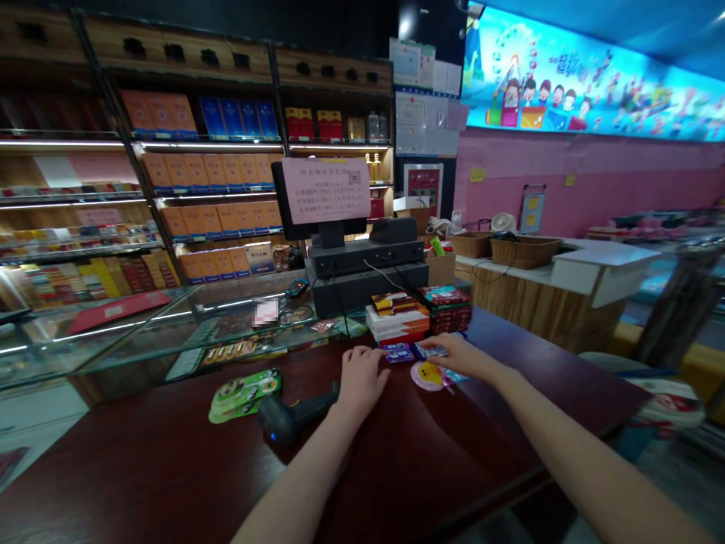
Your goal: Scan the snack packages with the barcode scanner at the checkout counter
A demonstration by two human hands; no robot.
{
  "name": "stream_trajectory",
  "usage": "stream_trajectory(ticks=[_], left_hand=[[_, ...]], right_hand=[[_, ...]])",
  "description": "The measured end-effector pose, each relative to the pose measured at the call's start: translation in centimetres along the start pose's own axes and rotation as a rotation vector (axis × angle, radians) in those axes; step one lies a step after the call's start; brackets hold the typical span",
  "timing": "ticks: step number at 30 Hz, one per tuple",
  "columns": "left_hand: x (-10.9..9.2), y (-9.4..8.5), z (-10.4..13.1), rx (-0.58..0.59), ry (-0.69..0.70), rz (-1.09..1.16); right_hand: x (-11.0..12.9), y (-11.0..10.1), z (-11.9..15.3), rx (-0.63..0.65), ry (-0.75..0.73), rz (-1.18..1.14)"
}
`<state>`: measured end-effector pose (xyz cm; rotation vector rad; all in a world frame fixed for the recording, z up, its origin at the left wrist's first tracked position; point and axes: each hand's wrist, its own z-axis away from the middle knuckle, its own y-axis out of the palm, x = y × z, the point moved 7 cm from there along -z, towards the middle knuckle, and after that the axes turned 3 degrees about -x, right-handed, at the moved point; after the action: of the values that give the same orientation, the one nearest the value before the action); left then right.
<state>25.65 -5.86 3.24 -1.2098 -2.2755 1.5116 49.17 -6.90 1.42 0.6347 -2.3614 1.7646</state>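
Note:
My left hand rests on the dark red table, fingers curved and thumb apart, with nothing seen in it. Just right of its fingertips lies a small purple packet. My right hand has its fingers down on a blue packet, partly covered by the hand. Below those fingers is a pink round-ended item with a yellow figure; a light blue piece shows beside it under my wrist. A black barcode scanner lies left of my left forearm. Further left are green panda-print packages.
Behind my hands stand stacked orange-and-white boxes and a pile of dark red packets. A till with a screen bearing a paper notice stands behind them. A glass display case adjoins the table's left. Wicker baskets sit on another counter.

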Motion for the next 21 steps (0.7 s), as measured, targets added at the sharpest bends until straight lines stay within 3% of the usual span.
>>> stream_trajectory(ticks=[13,21], left_hand=[[5.9,-6.7,2.1,-0.114,-0.081,-0.012],[11.7,-9.7,4.0,-0.186,-0.185,-0.08]], right_hand=[[8.9,5.0,-4.8,0.042,-0.132,-0.113],[14.1,8.0,-7.9,0.093,-0.233,-0.176]])
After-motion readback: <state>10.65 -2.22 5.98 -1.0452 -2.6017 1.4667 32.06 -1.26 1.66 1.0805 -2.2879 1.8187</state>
